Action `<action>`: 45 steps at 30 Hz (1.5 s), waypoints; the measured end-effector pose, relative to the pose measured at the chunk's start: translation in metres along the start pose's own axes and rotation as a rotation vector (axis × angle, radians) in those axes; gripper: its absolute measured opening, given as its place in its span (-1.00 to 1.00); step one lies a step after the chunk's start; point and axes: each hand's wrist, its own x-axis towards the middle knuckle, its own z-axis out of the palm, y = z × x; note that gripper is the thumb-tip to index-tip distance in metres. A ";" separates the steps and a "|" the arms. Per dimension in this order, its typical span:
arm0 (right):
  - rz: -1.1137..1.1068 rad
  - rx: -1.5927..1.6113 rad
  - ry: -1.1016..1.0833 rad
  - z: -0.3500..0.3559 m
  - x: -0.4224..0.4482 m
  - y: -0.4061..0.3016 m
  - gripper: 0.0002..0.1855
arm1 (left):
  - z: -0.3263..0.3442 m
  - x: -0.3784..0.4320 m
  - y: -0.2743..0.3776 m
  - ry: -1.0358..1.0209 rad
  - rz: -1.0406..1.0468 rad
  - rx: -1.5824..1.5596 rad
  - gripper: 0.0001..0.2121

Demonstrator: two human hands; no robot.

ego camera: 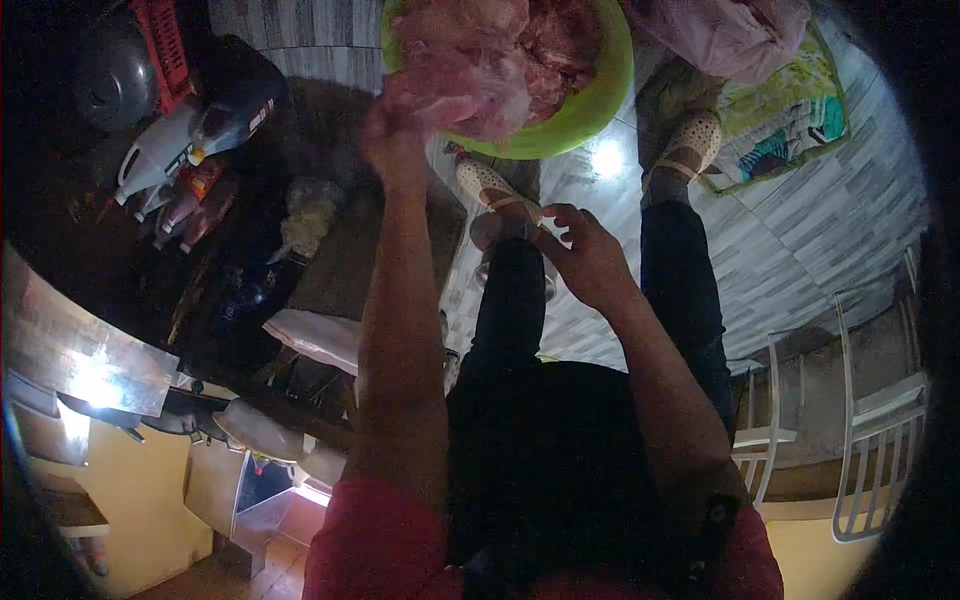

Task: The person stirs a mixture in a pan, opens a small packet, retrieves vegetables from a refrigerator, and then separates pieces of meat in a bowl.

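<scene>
My left hand [401,139], blurred, is closed on a translucent pinkish plastic bag [487,94] at the top of the view. This bag lies partly over a lime-green basin [577,135]. Raw-looking red meat [566,64] fills the part of the basin that shows. What the bag contains is too blurred to tell. My right hand [592,259] hangs in the air below the basin, between my lower legs in the view. Its fingers are bent and apart, with nothing between them.
Another pink plastic bag [739,37] rests at the upper right by a green patterned mat [795,127]. Plastic jugs [157,150] and bottles [199,217] stand at the left near a red crate [161,52]. White chairs [877,442] are at the right.
</scene>
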 end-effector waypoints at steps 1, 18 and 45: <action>-0.006 -0.001 0.002 0.001 0.001 0.000 -0.54 | -0.009 -0.008 0.006 -0.001 0.001 0.003 -0.73; -0.052 -0.027 0.021 0.011 0.006 -0.004 -0.60 | -0.061 -0.046 0.081 0.113 0.084 0.110 -0.91; 0.007 -0.039 -0.028 0.014 0.011 -0.002 -0.54 | 0.049 0.060 -0.029 -0.249 0.681 1.136 -0.34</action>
